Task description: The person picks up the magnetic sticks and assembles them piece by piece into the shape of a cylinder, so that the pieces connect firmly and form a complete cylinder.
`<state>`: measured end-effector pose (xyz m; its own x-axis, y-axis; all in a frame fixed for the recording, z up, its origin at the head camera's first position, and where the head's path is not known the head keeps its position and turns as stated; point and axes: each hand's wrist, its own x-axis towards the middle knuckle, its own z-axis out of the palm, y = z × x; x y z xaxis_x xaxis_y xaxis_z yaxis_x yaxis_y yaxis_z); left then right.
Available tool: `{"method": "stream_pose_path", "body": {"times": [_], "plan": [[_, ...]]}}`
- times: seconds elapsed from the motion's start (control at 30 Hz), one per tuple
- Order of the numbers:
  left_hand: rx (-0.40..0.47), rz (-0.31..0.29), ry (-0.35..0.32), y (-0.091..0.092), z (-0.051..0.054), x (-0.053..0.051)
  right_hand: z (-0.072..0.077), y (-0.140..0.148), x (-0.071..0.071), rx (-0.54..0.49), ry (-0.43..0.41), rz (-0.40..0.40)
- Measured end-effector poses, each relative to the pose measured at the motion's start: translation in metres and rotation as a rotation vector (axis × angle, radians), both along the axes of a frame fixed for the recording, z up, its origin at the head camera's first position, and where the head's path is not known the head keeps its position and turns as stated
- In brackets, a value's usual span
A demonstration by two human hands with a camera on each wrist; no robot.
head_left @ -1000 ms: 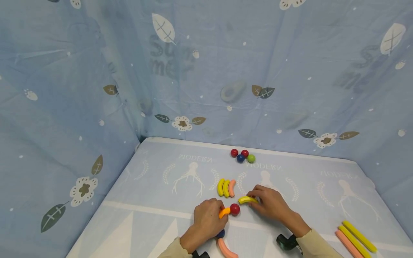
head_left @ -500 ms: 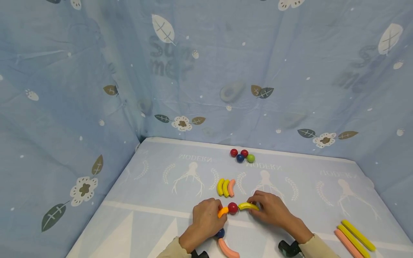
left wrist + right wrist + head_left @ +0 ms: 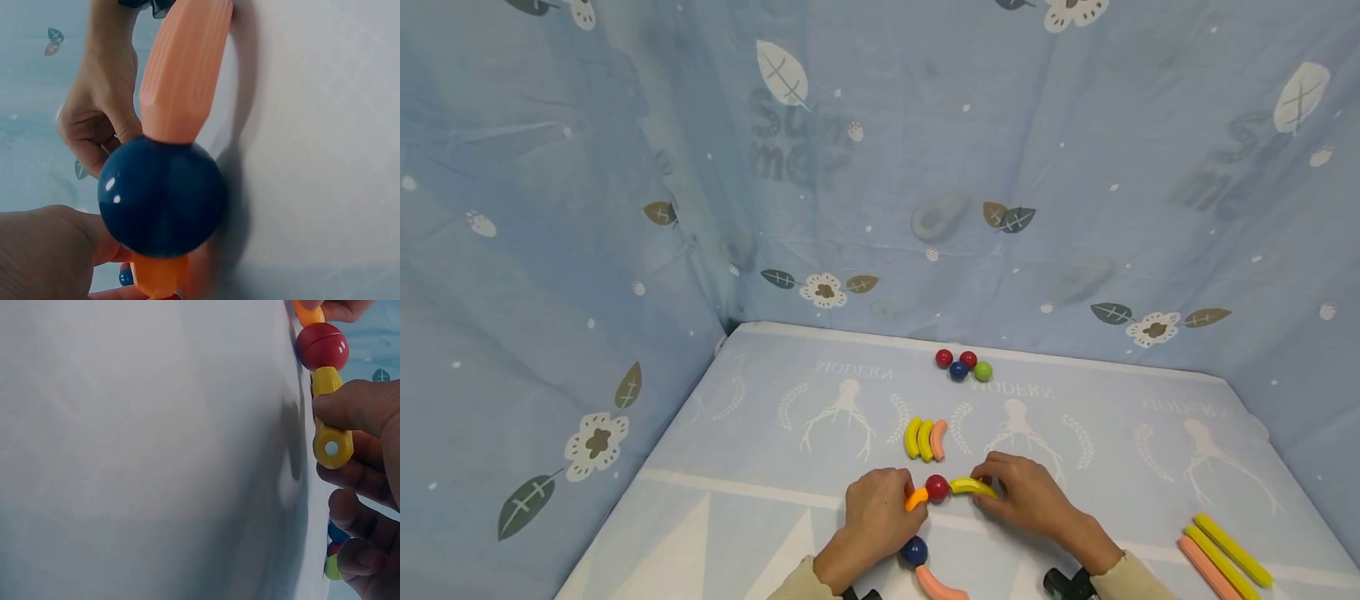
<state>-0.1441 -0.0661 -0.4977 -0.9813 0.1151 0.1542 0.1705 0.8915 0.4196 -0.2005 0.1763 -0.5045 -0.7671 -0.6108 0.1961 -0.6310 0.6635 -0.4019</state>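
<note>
My left hand [image 3: 882, 514] pinches a curved orange rod [image 3: 916, 499], mostly covered by the fingers in the head view. One end of that rod meets a red ball [image 3: 937, 488]; a dark blue ball [image 3: 161, 197] joins its other end. From the blue ball a curved salmon-pink rod [image 3: 185, 72] continues toward the near table edge. Between thumb and fingers, my right hand [image 3: 1027, 496] holds a curved yellow rod [image 3: 327, 381], its left end touching the red ball. The rod's free end shows a pale round tip [image 3: 331, 448] in the right wrist view.
Two yellow curved rods [image 3: 919, 439] and a pink one [image 3: 938, 440] lie beyond the hands. Several loose balls [image 3: 959, 372] sit near the back edge. Straight yellow rods [image 3: 1232, 551] and a straight pink rod [image 3: 1208, 568] lie at right. Blue patterned cloth [image 3: 880, 167] walls the table.
My right hand has brought the yellow rod left and nearer until its end meets the red ball. The joined pieces have shifted slightly, and more of the blue ball shows below my left hand.
</note>
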Motion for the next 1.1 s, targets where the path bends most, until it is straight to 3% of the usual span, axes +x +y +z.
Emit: {"method": "stream_pose_path", "body": {"times": [0.33,0.6,0.83,1.1], "plan": [[-0.004,-0.014,-0.065,0.002,0.003,0.002,-0.001,-0.005,-0.003,0.004,0.003,0.009],[-0.053,-0.002,0.015,0.004,0.004,0.001,0.001,-0.011,-0.005,0.013,-0.006,0.024],[-0.077,0.006,0.003,0.011,0.003,-0.003,0.001,-0.015,-0.006,0.033,-0.007,0.024],[-0.062,-0.021,0.083,0.021,0.003,-0.005,0.001,-0.021,-0.008,-0.003,-0.001,0.079]]}}
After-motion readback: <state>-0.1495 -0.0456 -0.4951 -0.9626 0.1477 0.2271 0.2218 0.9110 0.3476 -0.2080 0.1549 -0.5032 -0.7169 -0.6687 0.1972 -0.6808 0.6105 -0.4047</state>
